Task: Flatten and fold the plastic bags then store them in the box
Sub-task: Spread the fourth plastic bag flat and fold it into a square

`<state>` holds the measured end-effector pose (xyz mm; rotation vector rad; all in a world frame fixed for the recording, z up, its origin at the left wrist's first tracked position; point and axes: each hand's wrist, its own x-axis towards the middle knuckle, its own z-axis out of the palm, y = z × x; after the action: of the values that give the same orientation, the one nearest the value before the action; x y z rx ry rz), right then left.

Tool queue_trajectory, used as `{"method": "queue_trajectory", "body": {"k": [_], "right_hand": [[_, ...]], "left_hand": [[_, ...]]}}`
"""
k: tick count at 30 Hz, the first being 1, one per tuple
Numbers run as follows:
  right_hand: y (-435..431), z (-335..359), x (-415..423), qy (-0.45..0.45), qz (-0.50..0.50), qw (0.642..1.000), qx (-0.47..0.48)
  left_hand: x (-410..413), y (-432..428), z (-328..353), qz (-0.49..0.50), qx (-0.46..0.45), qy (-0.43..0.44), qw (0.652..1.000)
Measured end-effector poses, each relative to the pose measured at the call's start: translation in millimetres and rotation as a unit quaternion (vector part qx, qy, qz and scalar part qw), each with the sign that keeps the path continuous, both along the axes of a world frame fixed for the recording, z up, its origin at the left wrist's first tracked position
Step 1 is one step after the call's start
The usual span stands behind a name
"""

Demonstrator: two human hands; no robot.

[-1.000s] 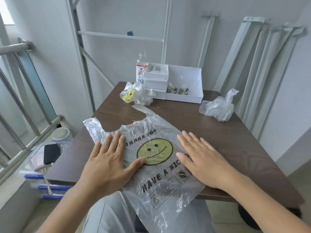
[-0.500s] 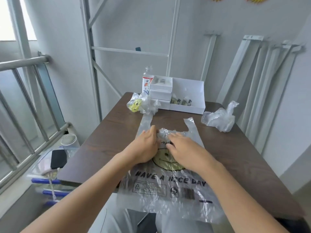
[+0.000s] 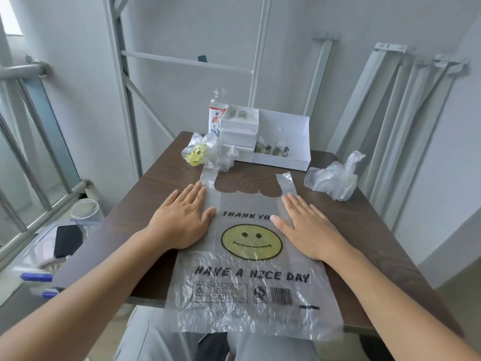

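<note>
A clear plastic bag point(image 3: 250, 280) with a yellow smiley face lies spread flat on the brown table point(image 3: 145, 194), handles pointing away, its bottom hanging over the near edge. My left hand point(image 3: 182, 220) presses flat on the bag's left edge, fingers apart. My right hand point(image 3: 304, 227) presses flat on its right side. A crumpled smiley bag point(image 3: 205, 155) lies at the far left and a crumpled clear bag point(image 3: 333, 178) at the far right. The white box point(image 3: 281, 136) stands at the back with folded bags inside.
A plastic bottle point(image 3: 215, 118) stands behind the box's small drawers point(image 3: 239, 131). Left of the table are a metal railing point(image 3: 33, 142), a clear jar point(image 3: 86, 212) and a bin with a dark phone point(image 3: 66, 241). White metal rails point(image 3: 395, 126) lean at the right.
Both hands slid apart from the bag's top middle to its left and right sides, smoothing it flat. The bag now lies straight with both handles spread out.
</note>
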<state>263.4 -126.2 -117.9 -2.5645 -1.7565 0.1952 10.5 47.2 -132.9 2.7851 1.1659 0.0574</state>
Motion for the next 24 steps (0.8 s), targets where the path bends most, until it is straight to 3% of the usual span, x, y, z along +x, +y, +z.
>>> {"method": "queue_trajectory", "body": {"k": [5,9,11,16,21,24], "right_hand": [[-13.8,-1.7,2.3,0.008,-0.015,1.0,0.02],[-20.0,13.3,-10.7,0.053,-0.051,0.993,0.089],[-28.7,25.4,-34.9,0.056,-0.049,0.991,0.109],[-47.5,26.3,-125.6,0.067,-0.024,0.994,0.084],[-55.9,-4.2,-135.4,0.023,-0.03,0.996,0.08],[-65.9,-7.8,-119.5,0.015,-0.015,0.998,0.067]], "left_hand": [[-16.0,-2.8,1.4,0.006,-0.017,-0.036,0.999],[-22.9,-24.3,19.7,0.013,-0.062,-0.231,0.971],[-18.0,-51.8,28.1,0.011,-0.053,-0.258,0.965],[9.4,-133.1,22.0,0.021,-0.103,-0.231,0.967],[3.5,-137.4,-1.3,0.024,0.002,-0.08,0.997],[-9.5,-120.5,-1.4,0.017,0.011,-0.048,0.999]]}}
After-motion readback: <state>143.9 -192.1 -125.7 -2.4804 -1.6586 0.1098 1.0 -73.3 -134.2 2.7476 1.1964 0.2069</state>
